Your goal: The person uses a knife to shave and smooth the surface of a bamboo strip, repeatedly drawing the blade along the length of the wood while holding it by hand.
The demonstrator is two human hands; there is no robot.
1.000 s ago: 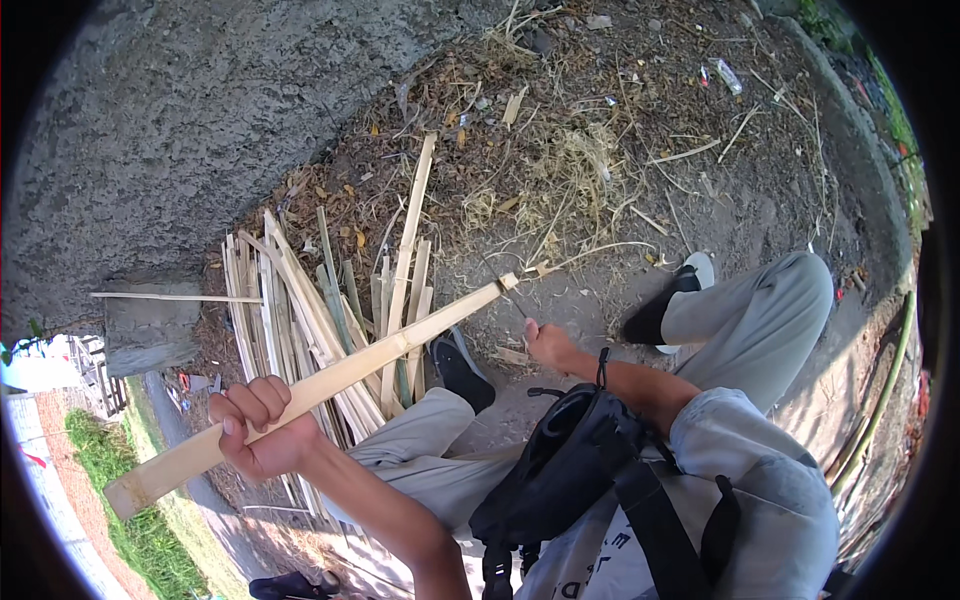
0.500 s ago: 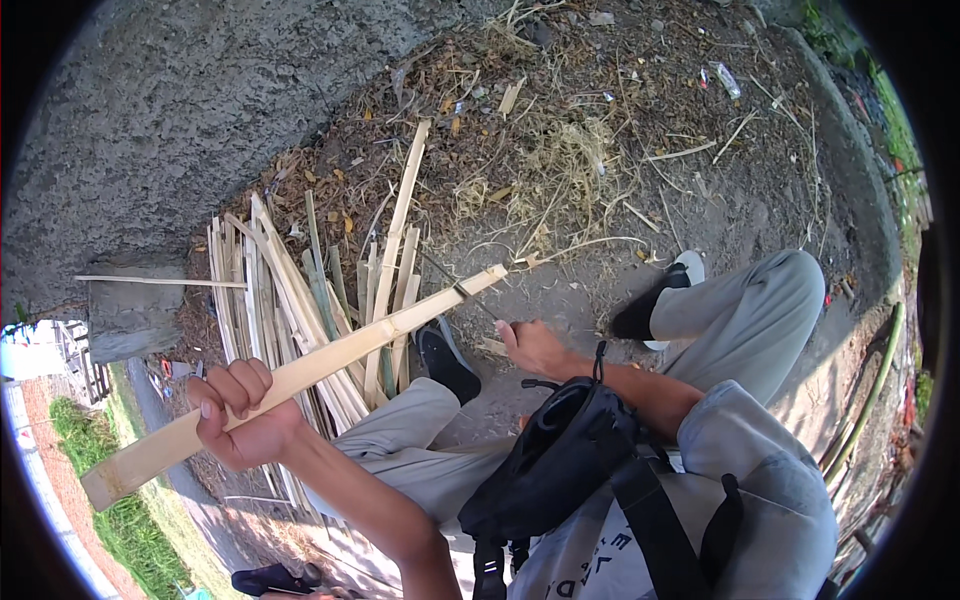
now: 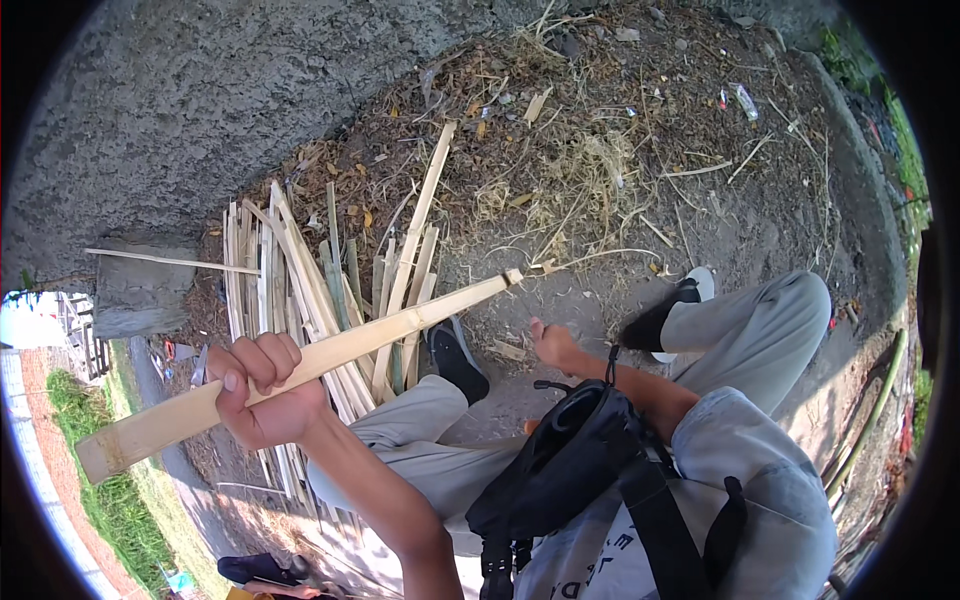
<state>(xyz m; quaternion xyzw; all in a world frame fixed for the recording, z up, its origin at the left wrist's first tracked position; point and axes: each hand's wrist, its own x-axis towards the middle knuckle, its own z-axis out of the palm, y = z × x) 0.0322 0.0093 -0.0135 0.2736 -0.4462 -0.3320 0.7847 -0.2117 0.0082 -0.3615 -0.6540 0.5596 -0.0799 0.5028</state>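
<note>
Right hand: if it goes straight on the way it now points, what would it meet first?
The right hand would probably first meet the pale wooden strip, near its narrow end; the depth between them is unclear.

Outdoor site. Rough grey wall [image 3: 200, 120] beyond left hand [image 3: 268, 388], surface pitted. Squared grey block [image 3: 145, 290] beyond left hand and to its left, near wall. Ground [image 3: 720, 215] beyond right hand [image 3: 556, 347]: bare dirt, dry leaves, straw-like fibres. Low grey kerb [image 3: 865, 185] well right of right hand; greenery [image 3: 845, 70] behind. Grass strip [image 3: 132, 520] left of left hand. Daylight; ground mostly shaded, sunlit patches right of right hand.
</note>
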